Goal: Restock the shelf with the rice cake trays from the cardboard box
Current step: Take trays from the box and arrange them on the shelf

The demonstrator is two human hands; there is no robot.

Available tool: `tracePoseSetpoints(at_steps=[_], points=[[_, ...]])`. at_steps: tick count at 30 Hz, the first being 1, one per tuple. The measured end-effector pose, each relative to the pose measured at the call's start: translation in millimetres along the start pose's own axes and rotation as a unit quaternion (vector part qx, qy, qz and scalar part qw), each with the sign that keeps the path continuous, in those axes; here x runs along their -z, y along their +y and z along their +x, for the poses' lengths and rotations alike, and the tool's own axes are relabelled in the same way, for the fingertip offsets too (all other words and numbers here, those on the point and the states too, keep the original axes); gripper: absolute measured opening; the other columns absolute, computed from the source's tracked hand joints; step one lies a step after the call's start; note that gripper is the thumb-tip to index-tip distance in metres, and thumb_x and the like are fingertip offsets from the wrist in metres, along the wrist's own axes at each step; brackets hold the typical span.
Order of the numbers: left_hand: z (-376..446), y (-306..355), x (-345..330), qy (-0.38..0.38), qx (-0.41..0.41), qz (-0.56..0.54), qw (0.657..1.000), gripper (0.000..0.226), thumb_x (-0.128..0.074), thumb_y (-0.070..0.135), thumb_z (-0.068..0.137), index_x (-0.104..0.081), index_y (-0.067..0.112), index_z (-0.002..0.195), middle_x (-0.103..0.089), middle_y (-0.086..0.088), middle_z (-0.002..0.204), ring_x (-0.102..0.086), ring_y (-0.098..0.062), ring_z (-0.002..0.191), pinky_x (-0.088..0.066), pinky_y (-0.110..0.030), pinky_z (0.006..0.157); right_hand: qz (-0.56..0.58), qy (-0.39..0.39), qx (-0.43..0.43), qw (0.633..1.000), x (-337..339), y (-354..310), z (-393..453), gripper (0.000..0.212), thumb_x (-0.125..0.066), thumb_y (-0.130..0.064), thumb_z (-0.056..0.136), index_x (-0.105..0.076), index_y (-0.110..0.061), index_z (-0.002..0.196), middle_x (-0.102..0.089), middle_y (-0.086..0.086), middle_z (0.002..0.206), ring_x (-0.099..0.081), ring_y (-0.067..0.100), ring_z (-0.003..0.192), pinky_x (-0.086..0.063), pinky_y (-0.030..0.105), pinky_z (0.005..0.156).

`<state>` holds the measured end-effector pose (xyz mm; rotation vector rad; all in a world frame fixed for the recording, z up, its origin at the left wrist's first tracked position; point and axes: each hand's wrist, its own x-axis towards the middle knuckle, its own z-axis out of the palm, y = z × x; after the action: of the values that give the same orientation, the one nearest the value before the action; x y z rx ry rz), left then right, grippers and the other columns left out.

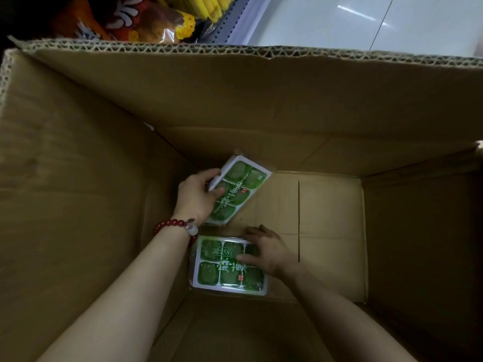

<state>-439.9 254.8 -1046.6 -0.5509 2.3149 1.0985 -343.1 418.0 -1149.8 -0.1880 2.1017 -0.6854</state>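
Two rice cake trays down at the bottom of a big cardboard box (78, 152). Green cakes under clear wrap, in white trays with six little pockets each.

Far tray (236, 190) tilted, one long side up, close to the left wall of the box. Held by the left hand (197, 195), grip closed on its left edge, thumb on top of the wrap, fingers wrapped around the white rim. Red bead bracelet (171, 227) around the left wrist, with one pale bead on it.

Near tray (222, 273) lying flat on the box floor, just below the far tray, writing on top. Right hand (264, 249) resting on its upper right corner, fingers spread flat over the wrap and the far edge. Grip not closed around it; palm and fingers pressing on top only.

Both bare arms reaching down into the box from the bottom of the view. Rest of the box floor bare brown card, with a dark slit where the bottom flaps meet.

Past the far flap of the box, snack bags (125, 19) in orange and yellow on a low shelf (224, 24). Pale shiny floor (366, 22) to the right of that.
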Motion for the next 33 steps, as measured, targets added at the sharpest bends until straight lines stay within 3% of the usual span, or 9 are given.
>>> tracePoseSetpoints(at_steps=[3, 5, 9, 13, 16, 21, 24, 28, 33], points=[[-1, -6, 0, 0.017, 0.014, -0.015, 1.000, 0.043, -0.062, 0.008, 0.088, -0.056, 0.019, 0.130, -0.063, -0.005, 0.125, -0.058, -0.020, 0.114, -0.044, -0.023, 0.091, -0.093, 0.002, 0.025, 0.995, 5, -7, -7, 0.064, -0.056, -0.054, 0.082, -0.048, -0.023, 0.137, -0.030, -0.002, 0.154, -0.009, 0.022, 0.147, 0.005, 0.047, 0.119], [-1, -6, -1, 0.019, 0.015, -0.016, 1.000, 0.043, -0.062, 0.008, 0.088, -0.057, 0.018, 0.130, -0.064, -0.005, 0.123, -0.059, -0.019, 0.111, -0.045, -0.024, 0.092, -0.159, 0.001, 0.052, 0.986, 8, -11, -12, 0.059, -0.061, -0.048, 0.080, -0.054, -0.016, 0.130, -0.040, 0.004, 0.146, -0.019, 0.025, 0.143, -0.007, 0.043, 0.120], [-4, -5, -2, 0.020, 0.029, -0.028, 0.999, 0.043, -0.062, 0.007, 0.088, -0.058, 0.019, 0.129, -0.064, -0.005, 0.120, -0.059, -0.016, 0.104, -0.047, -0.026, 0.094, 0.009, -0.070, -0.022, 0.997, 1, -30, -22, 0.046, -0.069, -0.027, 0.080, -0.048, -0.016, 0.119, -0.059, 0.008, 0.123, -0.056, 0.024, 0.114, -0.049, 0.040, 0.096], [-18, 3, 5, 0.016, 0.055, -0.046, 0.997, 0.041, -0.061, 0.006, 0.089, -0.059, 0.021, 0.127, -0.064, -0.001, 0.113, -0.061, -0.019, 0.103, -0.049, -0.030, 0.093, 0.066, -0.068, -0.053, 0.994, 14, -41, -31, 0.045, -0.065, -0.016, 0.082, -0.049, -0.019, 0.124, -0.060, 0.005, 0.120, -0.058, 0.024, 0.111, -0.049, 0.035, 0.092], [-37, 12, 17, 0.004, 0.080, -0.078, 0.994, 0.038, -0.060, 0.009, 0.089, -0.060, 0.022, 0.125, -0.066, -0.002, 0.113, -0.064, -0.024, 0.104, -0.052, -0.039, 0.094, 0.102, -0.114, -0.052, 0.987, 47, -33, -57, 0.023, -0.063, -0.015, 0.082, -0.065, -0.021, 0.105, -0.067, 0.005, 0.110, -0.062, 0.023, 0.104, -0.052, 0.039, 0.092], [-77, 39, 38, -0.047, 0.093, -0.130, 0.986, 0.035, -0.063, 0.017, 0.087, -0.060, 0.025, 0.121, -0.069, -0.007, 0.110, -0.068, -0.030, 0.096, -0.055, -0.051, 0.088, 0.210, -0.185, -0.088, 0.956, 122, -24, -142, 0.021, -0.061, -0.012, 0.085, -0.065, -0.031, 0.092, -0.064, 0.000, 0.115, -0.060, 0.017, 0.109, -0.050, 0.038, 0.094], [-111, 61, 49, -0.062, 0.085, -0.144, 0.984, 0.028, -0.062, 0.021, 0.088, -0.062, 0.029, 0.115, -0.070, -0.008, 0.109, -0.069, -0.030, 0.095, -0.054, -0.052, 0.088, 0.307, -0.155, -0.119, 0.932, 160, -22, -195, 0.027, -0.061, -0.007, 0.086, -0.064, -0.023, 0.108, -0.068, 0.003, 0.111, -0.067, 0.018, 0.099, -0.057, 0.031, 0.080], [-163, 98, 73, -0.098, 0.073, -0.164, 0.979, 0.015, -0.054, 0.022, 0.094, -0.057, 0.036, 0.091, -0.069, -0.008, 0.108, -0.069, -0.030, 0.096, -0.054, -0.051, 0.088, 0.478, -0.053, -0.147, 0.864, 194, -38, -263, 0.035, -0.061, -0.013, 0.086, -0.058, -0.015, 0.121, -0.068, 0.020, 0.116, -0.067, 0.036, 0.102, -0.057, 0.046, 0.084], [-223, 127, 103, -0.082, 0.053, -0.194, 0.976, 0.014, -0.048, 0.033, 0.094, -0.060, 0.035, 0.101, -0.068, -0.001, 0.113, -0.065, -0.026, 0.106, -0.050, -0.052, 0.095, 0.558, 0.039, -0.117, 0.821, 228, -80, -325, 0.034, -0.050, -0.034, 0.093, -0.059, -0.014, 0.119, -0.068, 0.018, 0.114, -0.066, 0.035, 0.103, -0.058, 0.044, 0.082]])
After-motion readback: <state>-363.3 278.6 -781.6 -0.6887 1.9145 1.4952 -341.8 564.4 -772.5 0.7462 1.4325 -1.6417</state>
